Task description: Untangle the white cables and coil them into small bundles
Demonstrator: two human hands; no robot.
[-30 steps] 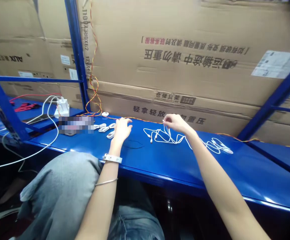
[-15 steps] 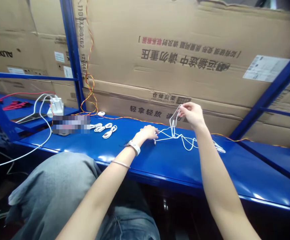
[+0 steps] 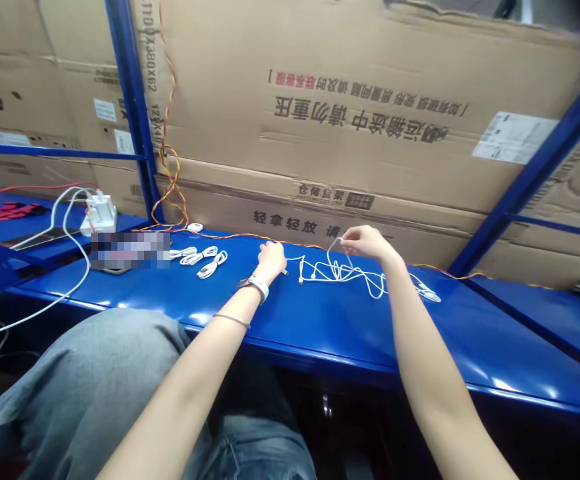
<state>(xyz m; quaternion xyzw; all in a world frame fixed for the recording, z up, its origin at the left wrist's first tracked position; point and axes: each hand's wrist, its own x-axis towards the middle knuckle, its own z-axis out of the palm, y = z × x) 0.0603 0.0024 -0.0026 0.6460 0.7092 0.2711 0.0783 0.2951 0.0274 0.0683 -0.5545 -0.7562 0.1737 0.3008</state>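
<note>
A tangle of white cable (image 3: pixel 340 272) lies loosely on the blue shelf (image 3: pixel 300 320) between and below my hands. My left hand (image 3: pixel 271 260) is closed on one end of it, low over the shelf; a small connector pokes out below the fingers. My right hand (image 3: pixel 367 241) pinches a raised loop of the same cable, above the tangle. More white cable (image 3: pixel 426 290) lies beyond my right wrist, partly hidden by the forearm. Left of my left hand lie several coiled white cables (image 3: pixel 213 264), bundled up.
A pixelated flat object (image 3: pixel 130 252) lies at the left by a white power adapter (image 3: pixel 100 212) with cords. Red and yellow twisted wire (image 3: pixel 173 190) runs down and along the back. Large cardboard boxes (image 3: pixel 350 80) stand behind, between blue posts (image 3: pixel 133 100).
My left hand has moved left, drawing a cable end away from the tangle. My right hand has lowered its loop a little. The view has shifted slightly.
</note>
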